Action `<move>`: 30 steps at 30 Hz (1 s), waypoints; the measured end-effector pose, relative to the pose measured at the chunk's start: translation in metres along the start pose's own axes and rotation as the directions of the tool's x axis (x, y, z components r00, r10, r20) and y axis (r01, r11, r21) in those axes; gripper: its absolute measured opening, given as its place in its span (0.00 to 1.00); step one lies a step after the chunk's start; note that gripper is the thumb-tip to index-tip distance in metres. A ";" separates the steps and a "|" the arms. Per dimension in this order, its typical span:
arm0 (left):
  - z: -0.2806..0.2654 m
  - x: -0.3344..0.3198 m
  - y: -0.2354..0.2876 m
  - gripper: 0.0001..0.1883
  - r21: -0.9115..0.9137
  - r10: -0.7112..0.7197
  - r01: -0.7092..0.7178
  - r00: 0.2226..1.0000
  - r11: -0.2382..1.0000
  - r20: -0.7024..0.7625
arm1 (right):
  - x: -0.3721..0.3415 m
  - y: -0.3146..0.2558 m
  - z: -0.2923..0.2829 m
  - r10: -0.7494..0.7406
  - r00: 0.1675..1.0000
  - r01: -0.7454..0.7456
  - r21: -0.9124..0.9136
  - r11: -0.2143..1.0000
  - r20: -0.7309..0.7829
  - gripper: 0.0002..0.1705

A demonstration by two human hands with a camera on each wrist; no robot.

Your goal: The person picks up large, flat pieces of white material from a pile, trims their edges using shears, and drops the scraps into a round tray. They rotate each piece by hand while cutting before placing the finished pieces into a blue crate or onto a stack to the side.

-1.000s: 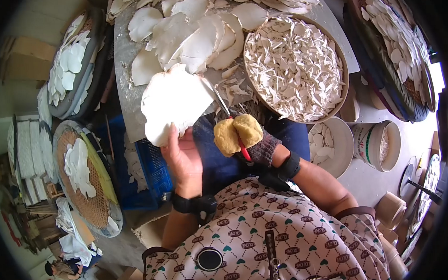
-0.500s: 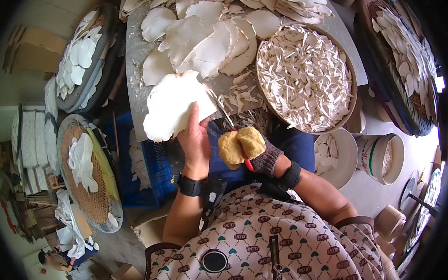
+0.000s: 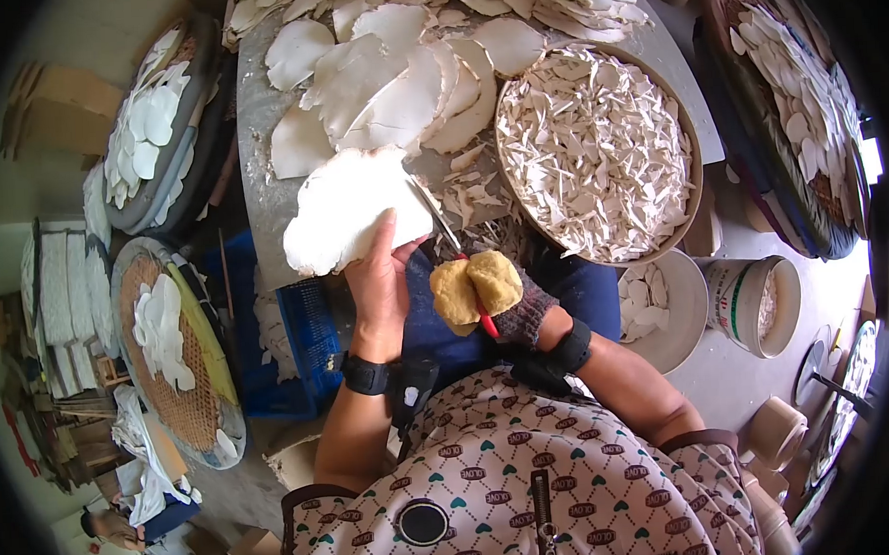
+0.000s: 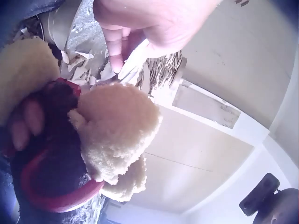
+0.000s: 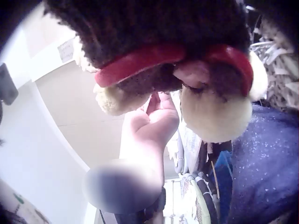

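Head view, followed from my remote post, showed a grey table (image 3: 263, 204) filling the far middle of the scene. At its right stood a round tray (image 3: 697, 157) heaped with pale strips (image 3: 588, 152). A blue crate (image 3: 314, 348) sat near left, and a white bucket (image 3: 679, 317) holding flat pieces stood near right. Large pale slices (image 3: 397, 91) overlapped across the table's far half. One more, the held slice (image 3: 347, 212), lay brightly lit over the near left edge of the tabletop. I watched the bare left hand (image 3: 375, 280) pinch its near right part, thumb on top and fingers beneath; the left-wrist view showed me the same hold. The right hand (image 3: 520, 306), in a dark knitted glove (image 3: 534, 318), gripped red-handled scissors (image 3: 441, 221), fingers curled around the handles, as the wrist views showed. The blades pointed far left, alongside the slice's right edge; I could not tell whether they touched it. Yellow foam pads (image 3: 494, 280) bulged around the handles.
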State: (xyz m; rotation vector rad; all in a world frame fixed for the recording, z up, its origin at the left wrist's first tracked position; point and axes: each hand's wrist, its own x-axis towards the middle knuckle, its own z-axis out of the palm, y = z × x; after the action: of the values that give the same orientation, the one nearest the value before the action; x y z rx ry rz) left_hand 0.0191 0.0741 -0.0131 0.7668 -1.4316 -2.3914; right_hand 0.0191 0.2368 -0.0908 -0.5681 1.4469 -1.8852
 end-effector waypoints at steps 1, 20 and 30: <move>0.000 -0.001 0.000 0.16 0.006 0.002 -0.002 1.000 1.000 -0.001 | -0.001 -0.003 0.001 -0.008 1.000 0.008 0.027 1.000 -0.013 0.15; -0.016 -0.001 0.015 0.16 0.117 -0.155 0.143 0.982 0.983 0.108 | 0.002 0.003 -0.007 -0.005 0.997 0.000 0.073 0.997 0.071 0.13; -0.014 -0.012 0.005 0.19 -0.062 -0.078 0.081 0.996 0.995 0.051 | 0.005 -0.002 -0.002 -0.029 0.999 0.024 -0.136 0.990 -0.039 0.21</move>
State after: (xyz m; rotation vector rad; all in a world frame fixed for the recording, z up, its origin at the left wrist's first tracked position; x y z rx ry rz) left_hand 0.0364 0.0668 -0.0100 0.7695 -1.3598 -2.5188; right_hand 0.0137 0.2350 -0.0898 -0.6191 1.6105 -1.8381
